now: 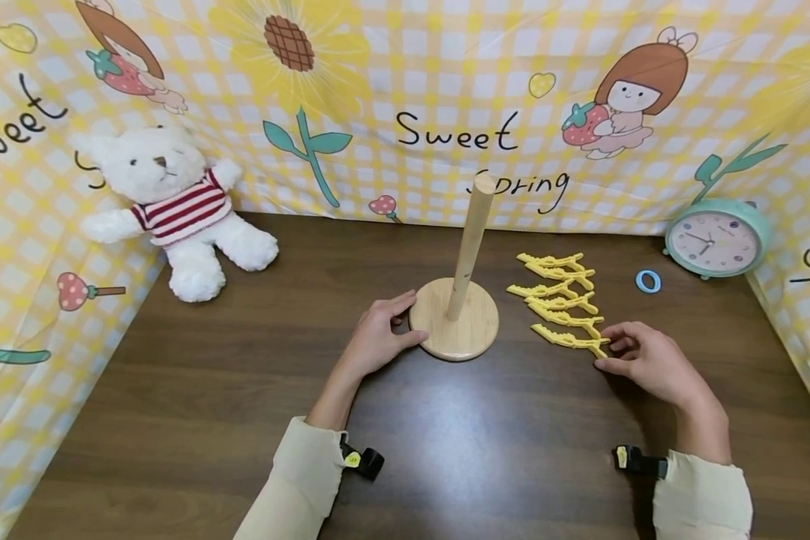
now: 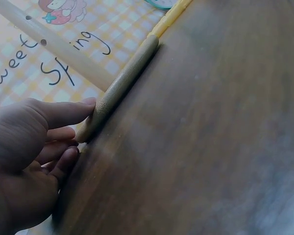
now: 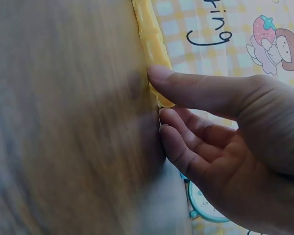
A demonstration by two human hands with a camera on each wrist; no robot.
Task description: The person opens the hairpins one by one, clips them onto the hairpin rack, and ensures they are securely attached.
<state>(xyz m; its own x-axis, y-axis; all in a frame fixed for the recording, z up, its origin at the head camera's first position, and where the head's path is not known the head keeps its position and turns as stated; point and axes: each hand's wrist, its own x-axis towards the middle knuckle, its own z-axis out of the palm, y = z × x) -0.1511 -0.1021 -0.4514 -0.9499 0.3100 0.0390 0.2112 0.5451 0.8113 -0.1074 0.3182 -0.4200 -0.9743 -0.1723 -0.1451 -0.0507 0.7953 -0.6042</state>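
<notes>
A wooden stand with a round base (image 1: 455, 341) and an upright rod (image 1: 473, 240) is on the dark table. My left hand (image 1: 381, 334) grips the base's left edge, its thumb at the front and its fingers farther back along the rim. In the left wrist view the base (image 2: 125, 81) appears edge-on beside the thumb. Right of the stand, several yellow hair clips (image 1: 560, 289) lie in a column. With thumb and fingers, my right hand (image 1: 655, 367) pinches the handle end of the nearest clip (image 1: 570, 340). The right wrist view shows this yellow clip (image 3: 154, 44) under the thumb.
A blue ring (image 1: 648, 282) lies beyond the right hand, near a mint-green alarm clock (image 1: 715, 240) at the back right. A white teddy bear (image 1: 182, 217) in a striped top sits at the back left. Patterned yellow cloth (image 1: 378, 67) walls in the table.
</notes>
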